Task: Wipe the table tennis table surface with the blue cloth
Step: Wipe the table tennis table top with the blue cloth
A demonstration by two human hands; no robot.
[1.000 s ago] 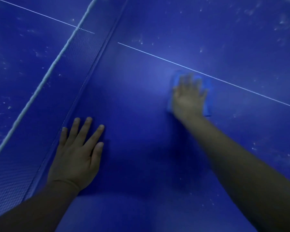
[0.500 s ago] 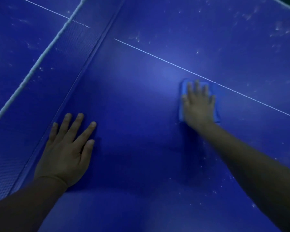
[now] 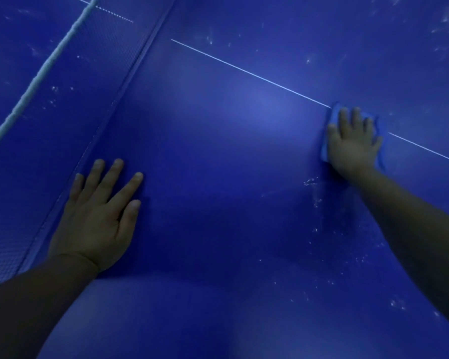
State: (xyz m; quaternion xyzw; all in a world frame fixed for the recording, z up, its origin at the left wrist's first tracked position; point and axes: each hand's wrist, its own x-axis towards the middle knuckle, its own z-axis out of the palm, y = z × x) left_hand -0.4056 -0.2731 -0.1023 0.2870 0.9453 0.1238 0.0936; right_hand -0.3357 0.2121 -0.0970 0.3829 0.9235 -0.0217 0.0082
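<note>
The blue table tennis table (image 3: 231, 156) fills the view. My right hand (image 3: 353, 143) presses flat, fingers straight, on the blue cloth (image 3: 333, 114), which lies on the white centre line (image 3: 244, 69) at the right. Only the cloth's edges show around the hand. My left hand (image 3: 99, 216) rests flat on the table with fingers spread, close beside the net's lower edge.
The net (image 3: 70, 99), with its white top band (image 3: 44, 68), runs diagonally along the left. White dust specks lie on the surface at the top right and below my right hand (image 3: 314, 193). The table's other half lies beyond the net.
My right hand has slid the cloth to the right along the table, onto the centre line. My left hand stays planted by the net.
</note>
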